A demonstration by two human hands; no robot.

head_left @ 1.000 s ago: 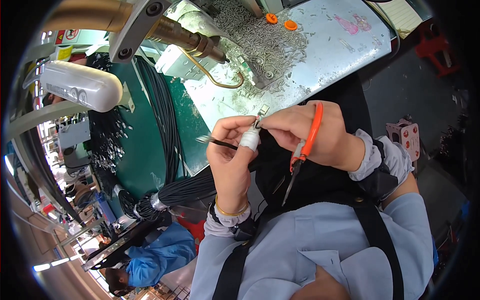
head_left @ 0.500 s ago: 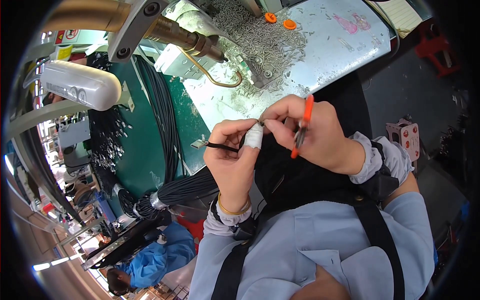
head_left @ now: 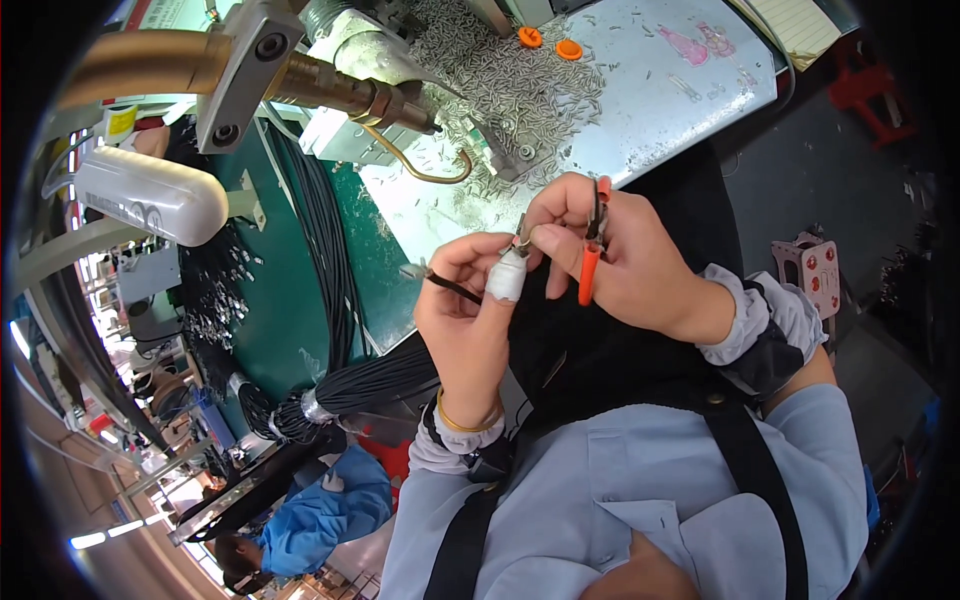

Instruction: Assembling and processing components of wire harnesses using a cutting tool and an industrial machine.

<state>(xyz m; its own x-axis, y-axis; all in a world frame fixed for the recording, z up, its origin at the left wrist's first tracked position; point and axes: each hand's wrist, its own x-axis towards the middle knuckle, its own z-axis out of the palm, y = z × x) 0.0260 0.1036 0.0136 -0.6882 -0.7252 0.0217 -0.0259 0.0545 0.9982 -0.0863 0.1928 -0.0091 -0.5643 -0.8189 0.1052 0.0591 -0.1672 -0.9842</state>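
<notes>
Fingers of the left hand [head_left: 462, 328] and right hand [head_left: 645, 262] narrowly pinched a small silvery metal part [head_left: 521, 243]; the right also held orange-handled pliers [head_left: 588, 277].

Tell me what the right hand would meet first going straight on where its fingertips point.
Likely the small silvery metal piece at the fingertips of the left hand; its white-wrapped thumb lies close by, and depth is unclear.

Light-blue shirt [head_left: 560, 500] — black straps [head_left: 752, 470], white thumb wrap [head_left: 506, 277]
</notes>
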